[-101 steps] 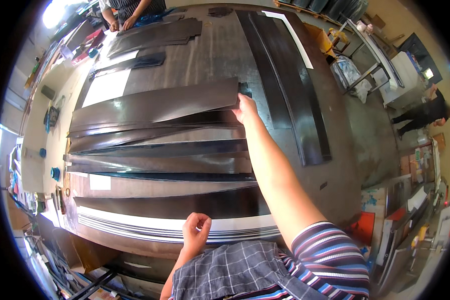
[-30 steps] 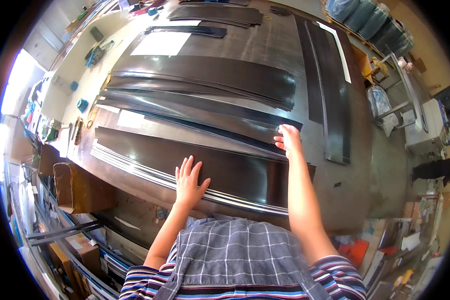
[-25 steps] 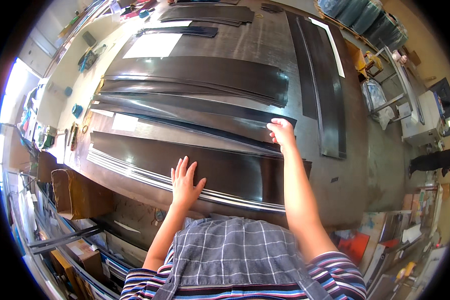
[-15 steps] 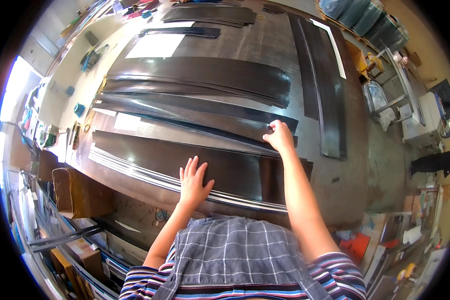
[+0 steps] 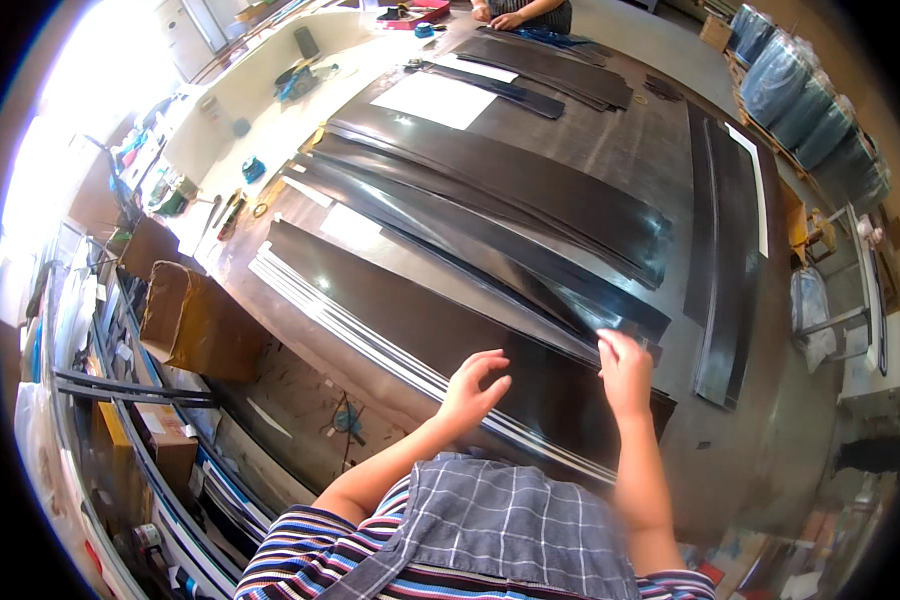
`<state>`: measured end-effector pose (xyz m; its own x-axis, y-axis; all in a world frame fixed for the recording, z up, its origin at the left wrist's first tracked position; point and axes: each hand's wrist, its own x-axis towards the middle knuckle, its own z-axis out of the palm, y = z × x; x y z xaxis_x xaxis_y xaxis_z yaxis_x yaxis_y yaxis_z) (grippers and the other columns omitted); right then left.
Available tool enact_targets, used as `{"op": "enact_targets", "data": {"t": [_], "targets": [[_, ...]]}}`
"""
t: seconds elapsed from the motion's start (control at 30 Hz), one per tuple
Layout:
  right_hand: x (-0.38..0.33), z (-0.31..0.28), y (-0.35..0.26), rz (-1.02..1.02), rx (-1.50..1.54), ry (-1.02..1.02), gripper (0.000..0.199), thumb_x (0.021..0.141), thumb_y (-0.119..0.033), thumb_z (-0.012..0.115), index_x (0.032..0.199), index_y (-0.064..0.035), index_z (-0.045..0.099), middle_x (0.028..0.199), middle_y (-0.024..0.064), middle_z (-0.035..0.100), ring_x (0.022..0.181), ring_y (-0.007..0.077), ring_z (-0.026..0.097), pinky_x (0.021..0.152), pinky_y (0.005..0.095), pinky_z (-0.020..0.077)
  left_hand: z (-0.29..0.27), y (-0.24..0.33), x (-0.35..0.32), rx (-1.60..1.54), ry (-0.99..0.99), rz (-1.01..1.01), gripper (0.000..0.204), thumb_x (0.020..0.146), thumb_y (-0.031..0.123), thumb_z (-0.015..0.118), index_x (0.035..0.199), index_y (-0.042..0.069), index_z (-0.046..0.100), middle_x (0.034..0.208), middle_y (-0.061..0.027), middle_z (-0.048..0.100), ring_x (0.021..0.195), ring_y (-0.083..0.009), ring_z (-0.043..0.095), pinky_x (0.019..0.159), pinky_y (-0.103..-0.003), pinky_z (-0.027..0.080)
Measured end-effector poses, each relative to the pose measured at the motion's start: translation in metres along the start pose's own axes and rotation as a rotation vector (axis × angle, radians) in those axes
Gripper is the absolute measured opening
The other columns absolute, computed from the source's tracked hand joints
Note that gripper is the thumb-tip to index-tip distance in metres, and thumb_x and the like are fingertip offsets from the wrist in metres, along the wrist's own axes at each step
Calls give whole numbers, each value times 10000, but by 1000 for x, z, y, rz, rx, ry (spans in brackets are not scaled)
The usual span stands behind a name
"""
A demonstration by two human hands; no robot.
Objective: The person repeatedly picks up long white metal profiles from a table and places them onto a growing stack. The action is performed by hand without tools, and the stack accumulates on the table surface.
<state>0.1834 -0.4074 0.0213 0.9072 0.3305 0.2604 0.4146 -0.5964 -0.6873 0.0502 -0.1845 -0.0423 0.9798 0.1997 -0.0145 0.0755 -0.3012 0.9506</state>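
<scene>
Long glossy black strips lie across a big dark worktable [image 5: 630, 150]. My right hand [image 5: 625, 372] pinches the near right end of a thin black strip [image 5: 470, 250] that runs away to the upper left. My left hand [image 5: 473, 387] hovers with curled, parted fingers over the nearest wide black sheet [image 5: 390, 320], at its front edge, which has pale stripes along it. A wider stack of black strips [image 5: 530, 185] lies beyond.
More black strips [image 5: 725, 230] lie lengthwise along the table's right side. A white sheet [image 5: 435, 100] rests at the far end, where another person's hands [image 5: 510, 15] work. Brown cardboard boxes [image 5: 195, 320] stand at the left below the table. Wrapped rolls [image 5: 805, 100] stand at the far right.
The view has swung left. My right hand has drawn back slightly toward me with the strip's end. My left hand has lifted off the near sheet and curled its fingers.
</scene>
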Motion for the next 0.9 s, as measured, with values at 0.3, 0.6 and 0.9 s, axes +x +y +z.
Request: {"op": "enact_targets", "data": {"t": [0.3, 0.6, 0.9], "targets": [[-113, -21, 0, 33, 293, -1, 102, 772, 27, 652, 872, 17, 670, 923, 131, 687, 817, 211, 666, 709, 304, 525, -29, -8, 63, -1508, -3, -316, 522, 970, 385, 484, 1370, 60, 402, 1338, -159, 528, 1218, -281, 535, 1012, -435, 439], [-212, -127, 115, 849, -518, 128, 473, 759, 83, 534, 1222, -17, 535, 1100, 168, 636, 999, 297, 618, 859, 368, 483, -142, -30, 89, -1633, 482, -126, 370, 950, 277, 510, 1245, 58, 556, 1155, -86, 645, 1120, -266, 587, 972, -429, 449], [-44, 41, -42, 462, 201, -141, 500, 801, -126, 706, 1265, -23, 550, 1202, 172, 626, 1105, 254, 600, 945, 380, 474, -203, -21, 67, -1080, 145, -181, 481, 951, 295, 489, 1345, 18, 496, 1293, -111, 569, 1125, -213, 547, 986, -370, 419]]}}
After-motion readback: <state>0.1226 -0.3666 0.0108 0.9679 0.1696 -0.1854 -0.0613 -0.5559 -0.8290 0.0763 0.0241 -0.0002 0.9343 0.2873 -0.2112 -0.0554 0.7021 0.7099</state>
